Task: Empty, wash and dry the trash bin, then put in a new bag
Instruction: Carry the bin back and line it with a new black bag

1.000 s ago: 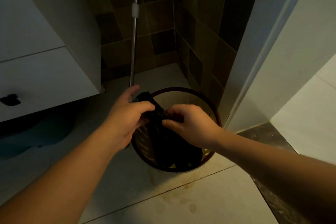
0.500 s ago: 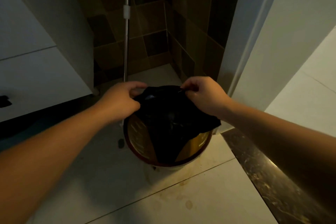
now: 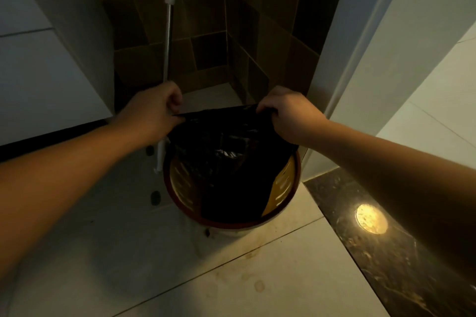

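A round trash bin [image 3: 280,216] with a dark red rim and slotted yellow inner wall stands on the pale floor tiles. A black plastic bag [image 3: 226,157] hangs into it, its top edge stretched taut above the bin's far side. My left hand [image 3: 152,110] pinches the bag's left corner. My right hand [image 3: 288,113] grips the right corner. Both hands are above the far rim, wide apart. The bag covers most of the bin's inside; only strips of yellow wall show at left and right.
A metal mop pole [image 3: 168,33] leans in the dark tiled corner behind the bin. A white cabinet [image 3: 46,80] stands on the left, a white door frame [image 3: 360,46] on the right. A dark stone threshold [image 3: 386,252] reflects a lamp.
My hands started close together on the bunched bag over the bin, then moved apart and toward the far rim, spreading the bag's mouth wide. The view has come closer to the bin.
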